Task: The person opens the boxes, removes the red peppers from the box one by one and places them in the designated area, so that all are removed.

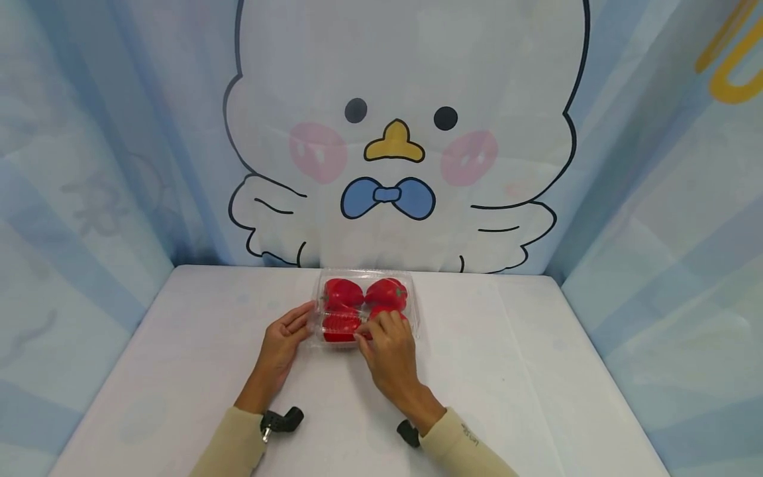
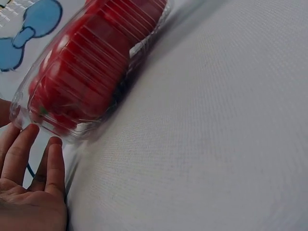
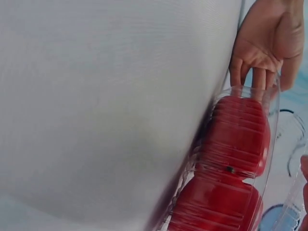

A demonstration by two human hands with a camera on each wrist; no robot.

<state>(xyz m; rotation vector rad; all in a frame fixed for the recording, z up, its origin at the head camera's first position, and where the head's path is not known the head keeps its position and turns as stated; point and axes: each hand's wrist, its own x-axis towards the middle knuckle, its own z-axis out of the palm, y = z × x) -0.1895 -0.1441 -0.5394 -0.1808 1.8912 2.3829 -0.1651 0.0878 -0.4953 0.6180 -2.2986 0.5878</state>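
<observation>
**Beige sleeves (image 1: 235,440) are showing nearest us, with a clear box (image 1: 412,301) sitting at the fingertips**

We are seeing a dark wrist fitting (image 1: 283,420) jutting from the left cuff. Beyond it, the left hand (image 1: 285,343) is holding its fingers spread and nearly straight, their tips touching the box's left end.

The right hand (image 1: 392,354) is arching over the box's near side, right of the middle, with bent fingers and the thumb close to them. We are viewing mostly the back of that hand, so we cannot tell whether it is pinching the plastic or only touching it.

The box is resting on the white table (image 1: 507,371), near the far edge. Inside, we are counting four red peppers (image 1: 342,291), sitting two by two; the right hand is partly covering the near right one. Behind, a backdrop (image 1: 507,238) is hanging, showing a figure with a blue bow tie.
</observation>
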